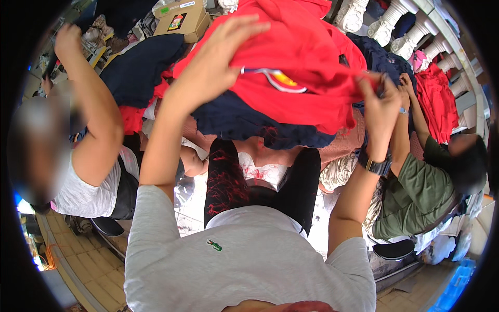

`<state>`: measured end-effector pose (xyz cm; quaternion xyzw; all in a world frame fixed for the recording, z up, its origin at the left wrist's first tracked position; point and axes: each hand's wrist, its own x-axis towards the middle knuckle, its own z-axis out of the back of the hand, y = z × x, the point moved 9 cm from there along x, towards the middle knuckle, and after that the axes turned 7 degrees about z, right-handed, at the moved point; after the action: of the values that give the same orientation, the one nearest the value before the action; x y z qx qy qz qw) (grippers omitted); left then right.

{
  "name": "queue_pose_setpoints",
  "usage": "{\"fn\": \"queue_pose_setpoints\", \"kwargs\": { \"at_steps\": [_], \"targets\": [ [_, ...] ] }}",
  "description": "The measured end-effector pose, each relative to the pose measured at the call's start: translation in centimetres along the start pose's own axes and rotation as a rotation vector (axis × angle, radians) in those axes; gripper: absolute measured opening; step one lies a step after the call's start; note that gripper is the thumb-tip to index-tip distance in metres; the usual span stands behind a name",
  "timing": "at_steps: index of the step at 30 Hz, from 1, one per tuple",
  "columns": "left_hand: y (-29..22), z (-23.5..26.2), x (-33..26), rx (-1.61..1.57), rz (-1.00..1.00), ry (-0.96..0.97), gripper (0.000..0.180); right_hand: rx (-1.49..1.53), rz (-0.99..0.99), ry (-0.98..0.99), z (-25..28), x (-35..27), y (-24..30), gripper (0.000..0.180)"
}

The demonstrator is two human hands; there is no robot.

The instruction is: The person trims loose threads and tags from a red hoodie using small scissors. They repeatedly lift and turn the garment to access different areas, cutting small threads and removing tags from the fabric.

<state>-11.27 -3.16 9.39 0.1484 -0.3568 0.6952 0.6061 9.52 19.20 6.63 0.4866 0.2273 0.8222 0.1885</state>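
Note:
A bright red garment [312, 67] with a white, yellow and dark patch is held up and spread in front of me, smeared by motion in places. My left hand [221, 60] is over its left part, fingers stretched out and apart. At the garment's right edge my right hand [382, 106] is closed on the cloth. Something small and dark shows at the fingers of that hand, too blurred to name. Beneath the red garment lies dark navy cloth [249, 117] on the table's edge, in front of my knees.
To my left a person in a grey top [86, 182] raises an arm. On my right a person in a green shirt [421, 192] handles cloth. A cardboard box [189, 23], more navy cloth [143, 67], a red garment [436, 101] and white balusters [384, 23] surround the table.

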Motion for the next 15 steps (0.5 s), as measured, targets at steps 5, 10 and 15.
{"fn": "queue_pose_setpoints", "kwargs": {
  "at_steps": [5, 10, 15],
  "targets": [
    [-1.1, -1.8, -7.7, 0.019, 0.043, -0.135, 0.06, 0.158, -0.036, -0.102, 1.4, -5.8, 4.0, 0.03],
    [-3.5, -0.6, -9.3, -0.032, -0.023, -0.347, 0.043, 0.56, -0.183, 0.053, -2.8, -10.5, 8.7, 0.012],
    [-4.8, -1.2, -8.5, -0.305, 0.009, -0.503, 0.032, 0.823, -0.523, 0.181, -10.5, -11.5, 6.6, 0.027]
  ]
}}
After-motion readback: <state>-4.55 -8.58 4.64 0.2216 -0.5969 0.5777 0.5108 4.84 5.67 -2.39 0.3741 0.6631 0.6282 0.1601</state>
